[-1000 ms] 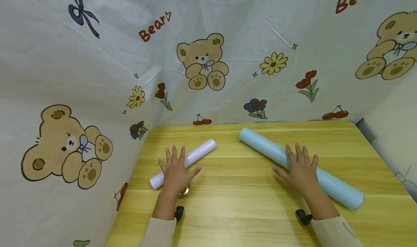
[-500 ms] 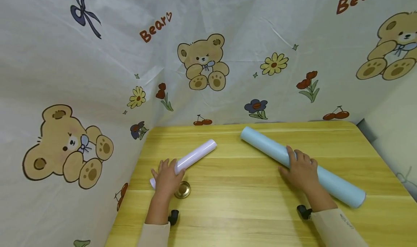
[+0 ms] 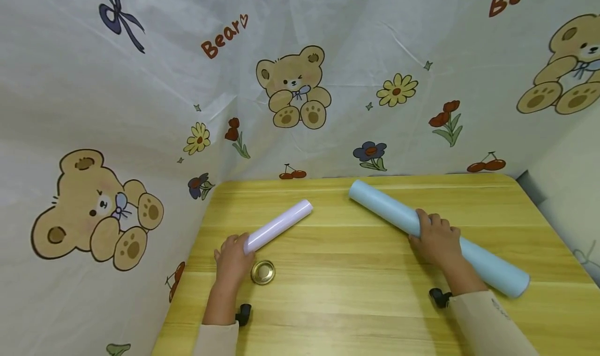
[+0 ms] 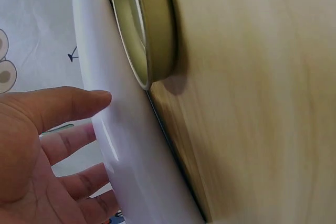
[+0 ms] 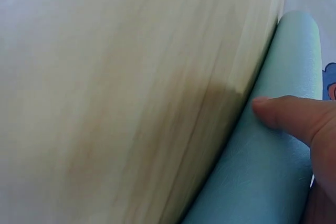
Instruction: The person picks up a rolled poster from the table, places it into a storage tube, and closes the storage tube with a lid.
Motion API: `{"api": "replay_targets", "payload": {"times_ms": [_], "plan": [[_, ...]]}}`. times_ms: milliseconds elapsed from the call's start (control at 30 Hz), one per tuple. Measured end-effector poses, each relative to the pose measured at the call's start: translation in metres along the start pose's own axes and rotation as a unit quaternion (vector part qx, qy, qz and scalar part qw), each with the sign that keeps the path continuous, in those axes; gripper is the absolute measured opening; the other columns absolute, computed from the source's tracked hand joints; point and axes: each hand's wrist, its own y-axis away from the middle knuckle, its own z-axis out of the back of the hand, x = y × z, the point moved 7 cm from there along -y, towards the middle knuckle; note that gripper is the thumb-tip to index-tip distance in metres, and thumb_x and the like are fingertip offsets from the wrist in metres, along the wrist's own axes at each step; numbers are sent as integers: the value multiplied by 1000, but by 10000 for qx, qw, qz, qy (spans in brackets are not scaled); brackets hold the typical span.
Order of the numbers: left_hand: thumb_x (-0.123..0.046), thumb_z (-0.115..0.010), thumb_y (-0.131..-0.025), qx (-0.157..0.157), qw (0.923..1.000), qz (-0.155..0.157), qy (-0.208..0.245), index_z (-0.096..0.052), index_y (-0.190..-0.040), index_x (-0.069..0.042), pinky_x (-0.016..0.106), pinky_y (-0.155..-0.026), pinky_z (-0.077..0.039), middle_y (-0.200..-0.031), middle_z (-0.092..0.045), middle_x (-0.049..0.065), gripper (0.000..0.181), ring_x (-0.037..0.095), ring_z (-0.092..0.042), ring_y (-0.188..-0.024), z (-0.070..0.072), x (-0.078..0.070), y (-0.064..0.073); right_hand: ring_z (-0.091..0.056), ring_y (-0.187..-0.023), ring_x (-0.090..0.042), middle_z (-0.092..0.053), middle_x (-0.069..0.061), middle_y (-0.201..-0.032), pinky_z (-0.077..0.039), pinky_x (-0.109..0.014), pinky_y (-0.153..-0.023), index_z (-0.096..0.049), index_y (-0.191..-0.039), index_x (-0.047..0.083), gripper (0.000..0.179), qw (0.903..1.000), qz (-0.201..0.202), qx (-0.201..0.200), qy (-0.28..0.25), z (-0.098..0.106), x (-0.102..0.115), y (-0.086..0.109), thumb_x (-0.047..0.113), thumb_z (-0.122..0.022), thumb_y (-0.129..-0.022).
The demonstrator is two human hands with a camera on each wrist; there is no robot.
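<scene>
My left hand (image 3: 234,259) is on the lower left part of a glossy pale lilac roll (image 3: 278,225). In the left wrist view, the thumb (image 4: 89,100) lies on the roll's near side and the fingers curl behind it. My right hand (image 3: 438,241) grips the middle of a longer, thicker light blue roll (image 3: 384,206), which lies slanted on the table. The right wrist view has the thumb (image 5: 278,109) pressed to the blue roll (image 5: 262,166), while most other fingers are hidden. A shallow round gold lid (image 3: 263,272) sits just right of the left hand.
Both rolls rest on a yellow wood-grain table (image 3: 337,293). Behind and to the left hangs a pale cloth (image 3: 356,43) printed with bears and flowers. Black wrist mounts (image 3: 439,297) stick out beside the sleeves.
Both hands came down from spread fingers over the rolls and closed round them. The left hand also shifted left and down, uncovering the gold lid. The rolls have stayed about where they were.
</scene>
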Motion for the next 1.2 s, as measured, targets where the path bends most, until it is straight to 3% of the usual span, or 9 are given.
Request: {"api": "replay_targets", "payload": {"times_ms": [100,267,500,767,1067,1200], "plan": [[-10,-74,-87,19,10000,-8,-45,-61,-139,-10,74,-105,-32,-135,-58,28,54,50,-52,-127,1,4,1,-49,-112,-62,-47,-42,-130,-38,-77,-85,-30,-147,-1,76,9998,-79,169,-91,-2,-2,-4,29,-72,-91],[-1,-68,-87,267,9996,83,-76,-57,-144,-16,73,-102,-32,-135,-57,27,60,49,-52,-124,0,14,4,-58,-98,-57,-56,-40,-119,-42,-71,-77,-33,-142,-4,78,9987,-40,478,-184,-1,1,-7,25,-78,-85],[5,-60,-85,534,9984,80,187,-50,-151,-19,60,-95,-38,-133,-54,23,71,43,-50,-123,1,22,7,-57,-99,-55,-53,-38,-124,-42,-72,-79,-35,-142,-4,80,9986,102,513,-116,0,7,-8,25,-80,-83],[2,-68,-88,507,9983,87,284,-56,-140,-3,62,-100,-45,-135,-51,29,53,46,-51,-124,5,25,6,-55,-107,-56,-54,-35,-129,-42,-73,-81,-39,-145,-2,84,9989,279,365,2,0,7,-4,25,-84,-80],[-9,-79,-84,305,9990,-125,287,-62,-135,-4,60,-93,-49,-124,-62,25,54,43,-62,-111,9,29,3,-53,-113,-56,-54,-35,-132,-39,-73,-87,-41,-145,-5,84,9994,284,182,-110,1,0,-1,20,-84,-77],[-13,-81,-84,327,9963,-146,779,-62,-137,-7,57,-97,-49,-126,-62,22,57,39,-62,-112,9,30,3,-51,-116,-55,-54,-35,-132,-38,-72,-90,-44,-143,-4,81,9993,321,94,-150,3,-2,3,19,-84,-76]]}}
